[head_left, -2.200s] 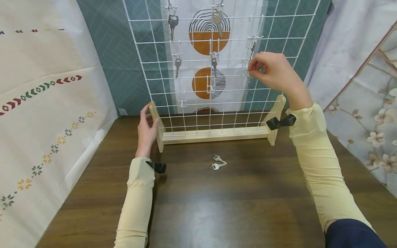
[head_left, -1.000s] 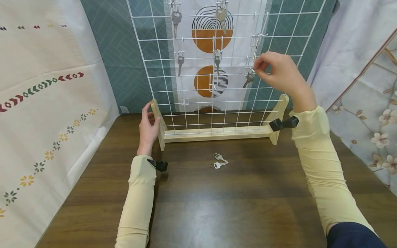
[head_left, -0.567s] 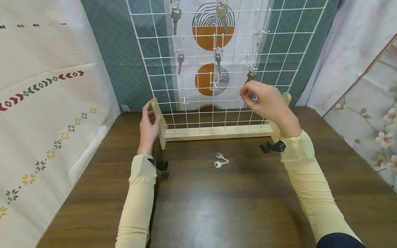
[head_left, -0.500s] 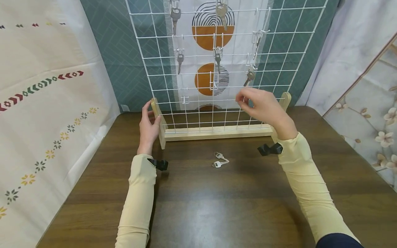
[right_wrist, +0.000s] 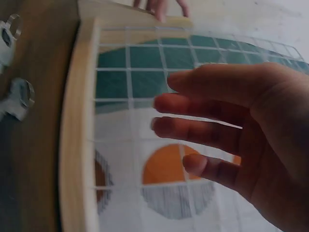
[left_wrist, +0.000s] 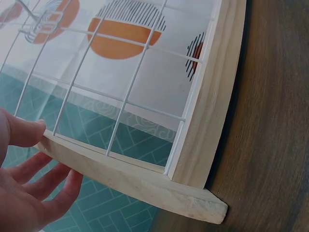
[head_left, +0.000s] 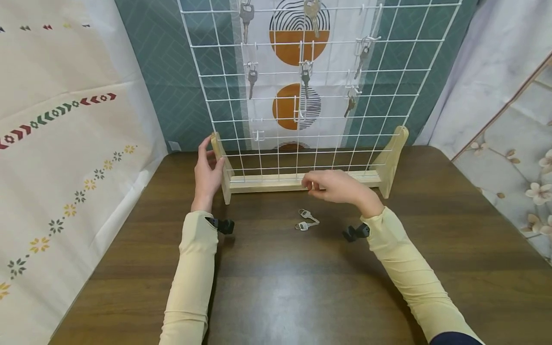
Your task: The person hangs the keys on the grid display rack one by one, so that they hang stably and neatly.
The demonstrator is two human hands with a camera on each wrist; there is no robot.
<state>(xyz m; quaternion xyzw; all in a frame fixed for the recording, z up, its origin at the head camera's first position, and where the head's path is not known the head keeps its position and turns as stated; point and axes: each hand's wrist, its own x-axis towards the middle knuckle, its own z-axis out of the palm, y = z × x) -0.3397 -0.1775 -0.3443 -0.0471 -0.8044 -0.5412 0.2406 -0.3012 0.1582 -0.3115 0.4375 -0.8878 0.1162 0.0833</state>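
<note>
My left hand [head_left: 208,177] holds the left wooden end piece [left_wrist: 140,186] of a white wire grid rack [head_left: 276,154], thumb on one side and fingers behind. My right hand [head_left: 334,186] hangs in front of the rack's wooden bottom bar [head_left: 267,183]. Its fingers [right_wrist: 207,133] are loosely bent with nothing between them. Below it on the table lie two silver keys with rings, an upper key [head_left: 307,214] and a lower key [head_left: 303,225], their tips meeting. On the grid's right part hang a key [head_left: 350,104] on a hook and another key [head_left: 362,60] higher up.
More keys hang on the left and middle hooks, such as a dark key [head_left: 252,79] and a middle key [head_left: 305,77]. A lower hook [head_left: 298,115] and a small hook [head_left: 258,136] carry no key. Patterned cloths surround the brown table [head_left: 276,287].
My right hand has let go of the key at the right hook, which now hangs there, and has come down and left toward the table keys. My left hand keeps its hold.
</note>
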